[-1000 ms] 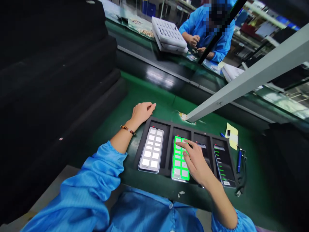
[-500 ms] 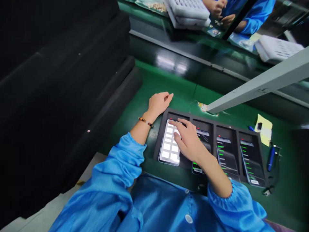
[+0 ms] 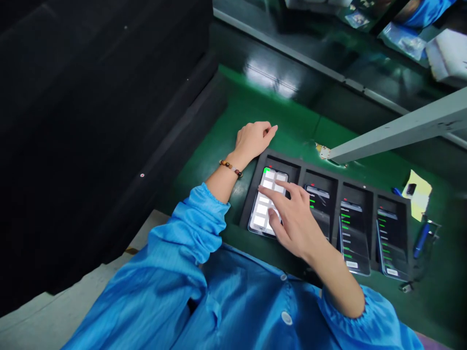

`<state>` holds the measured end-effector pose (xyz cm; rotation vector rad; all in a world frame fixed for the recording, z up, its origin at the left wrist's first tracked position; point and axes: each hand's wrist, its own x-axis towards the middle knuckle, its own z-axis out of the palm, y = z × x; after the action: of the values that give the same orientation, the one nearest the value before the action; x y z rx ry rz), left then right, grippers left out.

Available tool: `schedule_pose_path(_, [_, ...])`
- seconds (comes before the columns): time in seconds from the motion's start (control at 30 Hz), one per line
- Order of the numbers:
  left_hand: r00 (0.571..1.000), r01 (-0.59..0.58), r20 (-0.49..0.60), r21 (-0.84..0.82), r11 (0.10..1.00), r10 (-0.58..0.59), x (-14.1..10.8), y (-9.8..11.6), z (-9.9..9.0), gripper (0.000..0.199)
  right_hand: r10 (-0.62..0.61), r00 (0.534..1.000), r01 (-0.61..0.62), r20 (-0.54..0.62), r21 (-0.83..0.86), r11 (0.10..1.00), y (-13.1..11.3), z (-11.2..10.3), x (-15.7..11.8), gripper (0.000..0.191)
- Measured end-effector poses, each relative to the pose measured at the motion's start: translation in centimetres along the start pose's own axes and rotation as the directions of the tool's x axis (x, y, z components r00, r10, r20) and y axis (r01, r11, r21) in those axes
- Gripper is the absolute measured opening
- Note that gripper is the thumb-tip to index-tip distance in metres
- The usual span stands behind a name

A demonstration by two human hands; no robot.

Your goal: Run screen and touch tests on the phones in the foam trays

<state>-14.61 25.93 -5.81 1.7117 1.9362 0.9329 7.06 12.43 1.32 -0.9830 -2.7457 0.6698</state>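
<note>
A smartphone (image 3: 260, 208) with a bright screen of white blocks lies in the leftmost slot of a black tray (image 3: 339, 176). Its top-left block is green. My right hand (image 3: 295, 214) is over this phone, fingers spread, with the index fingertip at the screen's left side; I cannot tell whether it touches. Loosely curled, my left hand (image 3: 254, 141) rests on the green table just beyond the tray's far left corner, nothing visible in it. A second phone (image 3: 318, 201), partly behind my right hand, a third phone (image 3: 354, 238) and a fourth phone (image 3: 392, 243) show dark screens with green lines.
Large black stacked blocks (image 3: 109, 121) rise along the left. A grey metal post (image 3: 394, 129) slants up at the right from the table. Yellow paper (image 3: 419, 194), a blue tool (image 3: 422, 240) and a cable plug (image 3: 405, 287) lie right of the tray. Across the barrier, a co-worker's sleeve (image 3: 430, 13) shows.
My right index finger has moved from the top of the lit phone down its screen. One top block has turned from white to green. The view has shifted; my left hand keeps its place.
</note>
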Motion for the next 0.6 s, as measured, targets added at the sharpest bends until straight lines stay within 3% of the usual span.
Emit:
schedule_pose_path(0.3, [1.000,0.024,0.014,-0.070,0.997,-0.023,0.1,0.0,0.0,0.047,-0.197,0.978,0.200,0.070,-0.037,0.979,-2.0,1.0,-4.5,0.062])
schedule_pose_path(0.6, [1.000,0.019,0.009,-0.054,0.998,-0.018,0.1,0.0,0.1,0.044,-0.207,0.978,0.208,0.029,-0.021,0.978,-2.0,0.9,-6.4,0.062])
